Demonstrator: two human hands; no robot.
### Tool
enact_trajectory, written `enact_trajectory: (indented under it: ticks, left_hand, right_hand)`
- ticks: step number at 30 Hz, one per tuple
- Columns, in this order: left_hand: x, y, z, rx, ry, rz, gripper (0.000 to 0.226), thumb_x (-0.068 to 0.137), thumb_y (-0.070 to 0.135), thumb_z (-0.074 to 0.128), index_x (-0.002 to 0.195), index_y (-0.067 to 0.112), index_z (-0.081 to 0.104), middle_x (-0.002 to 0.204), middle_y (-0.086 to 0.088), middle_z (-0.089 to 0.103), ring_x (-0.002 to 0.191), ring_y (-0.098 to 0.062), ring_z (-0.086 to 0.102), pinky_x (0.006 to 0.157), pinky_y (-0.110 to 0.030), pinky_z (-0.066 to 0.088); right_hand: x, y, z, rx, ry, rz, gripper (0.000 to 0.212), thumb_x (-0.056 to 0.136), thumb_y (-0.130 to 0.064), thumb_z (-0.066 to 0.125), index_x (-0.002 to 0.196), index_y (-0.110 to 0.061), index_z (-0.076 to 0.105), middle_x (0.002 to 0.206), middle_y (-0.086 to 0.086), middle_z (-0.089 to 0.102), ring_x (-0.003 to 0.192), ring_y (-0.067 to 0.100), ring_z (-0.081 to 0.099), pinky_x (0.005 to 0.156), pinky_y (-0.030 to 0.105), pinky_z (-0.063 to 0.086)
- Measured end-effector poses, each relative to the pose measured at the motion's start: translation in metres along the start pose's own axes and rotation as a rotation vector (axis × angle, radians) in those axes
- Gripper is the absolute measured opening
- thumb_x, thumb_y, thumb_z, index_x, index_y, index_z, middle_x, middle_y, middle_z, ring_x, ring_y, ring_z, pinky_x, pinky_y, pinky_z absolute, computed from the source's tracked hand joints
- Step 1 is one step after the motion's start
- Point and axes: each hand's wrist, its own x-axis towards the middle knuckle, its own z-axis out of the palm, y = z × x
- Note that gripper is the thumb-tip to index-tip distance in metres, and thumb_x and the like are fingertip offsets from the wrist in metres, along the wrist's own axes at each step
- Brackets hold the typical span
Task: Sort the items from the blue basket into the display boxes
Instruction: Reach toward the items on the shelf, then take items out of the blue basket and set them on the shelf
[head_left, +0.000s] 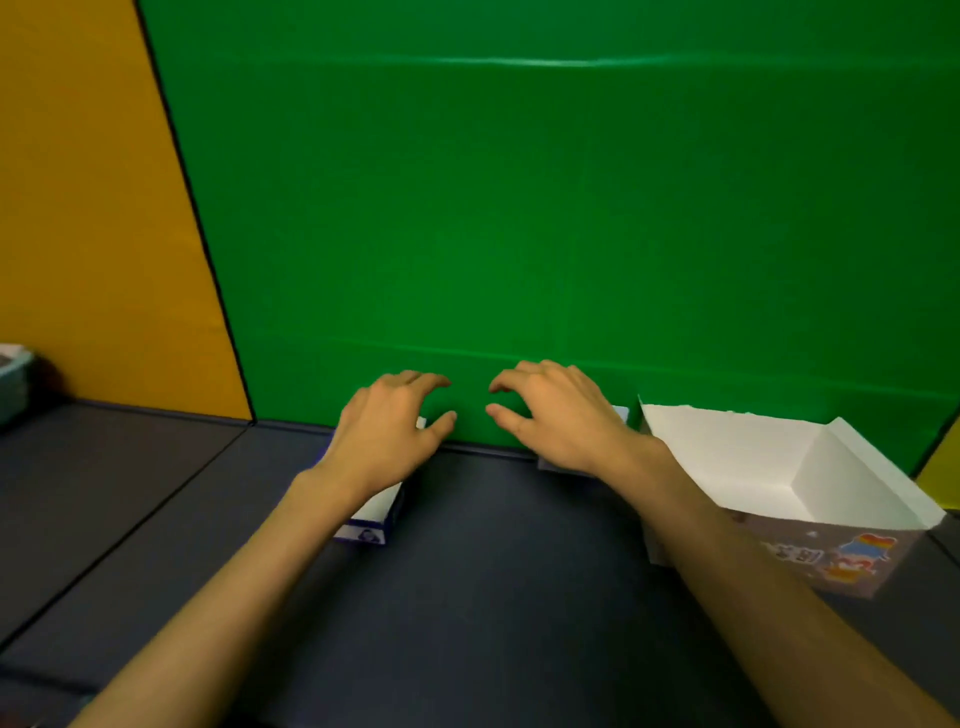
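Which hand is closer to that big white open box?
Right. The right hand hovers just left of the white box, its forearm crossing the box's near corner; the left hand is farther left.

No legible text anywhere.

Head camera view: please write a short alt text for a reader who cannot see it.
Two bare hands, left hand and right hand, hover empty with loosely curled fingers before a green wall. An open white display box stands on the dark table at right.
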Motion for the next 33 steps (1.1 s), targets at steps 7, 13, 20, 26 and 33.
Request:
enact_trajectory:
  ticks: [7,13,20,26,33]
  left_hand:
    - [-0.065,-0.072,-0.066,0.174,-0.001,-0.146,0.061,0.086,0.063,0.039,0.135,0.031,0.056,0.136,0.003,0.058,0.120,-0.025,0.056,0.089,-0.038,0.049]
    - [-0.134,-0.155,-0.119,0.236,-0.012,-0.221,0.056,0.094,0.062,0.043,0.141,0.033,0.048,0.144,0.004,0.050,0.128,-0.024,0.048,0.096,-0.041,0.044]
    - [-0.209,-0.259,-0.181,0.226,0.006,-0.288,0.052,0.096,0.058,0.046,0.142,0.035,0.046,0.147,0.007,0.047,0.130,-0.021,0.046,0.098,-0.043,0.045]
    - [-0.259,-0.343,-0.224,0.238,-0.002,-0.325,0.055,0.095,0.060,0.045,0.145,0.036,0.043,0.149,0.007,0.045,0.134,-0.019,0.043,0.102,-0.043,0.044]
    - [-0.286,-0.431,-0.257,0.250,0.010,-0.391,0.059,0.094,0.061,0.045,0.146,0.035,0.042,0.148,0.005,0.046,0.131,-0.020,0.046,0.098,-0.044,0.047]
  right_hand:
    - [0.034,-0.089,0.013,0.082,0.025,-0.114,0.041,0.098,-0.049,0.049,0.131,-0.026,0.058,0.130,-0.001,0.061,0.117,0.027,0.057,0.093,0.039,0.043]
    - [0.058,-0.196,0.029,0.160,0.040,-0.192,0.038,0.098,-0.041,0.051,0.132,-0.026,0.057,0.133,-0.003,0.058,0.118,0.023,0.054,0.095,0.039,0.043]
    - [0.082,-0.324,0.048,0.196,0.034,-0.222,0.037,0.100,-0.042,0.049,0.133,-0.027,0.055,0.130,-0.003,0.057,0.118,0.021,0.050,0.091,0.038,0.043]
    - [0.102,-0.422,0.061,0.200,0.030,-0.211,0.038,0.100,-0.045,0.049,0.135,-0.030,0.053,0.125,-0.005,0.056,0.115,0.021,0.055,0.082,0.036,0.045]
    - [0.141,-0.496,0.080,0.212,0.019,-0.193,0.037,0.098,-0.045,0.052,0.132,-0.032,0.054,0.126,-0.008,0.058,0.115,0.016,0.057,0.082,0.034,0.047]
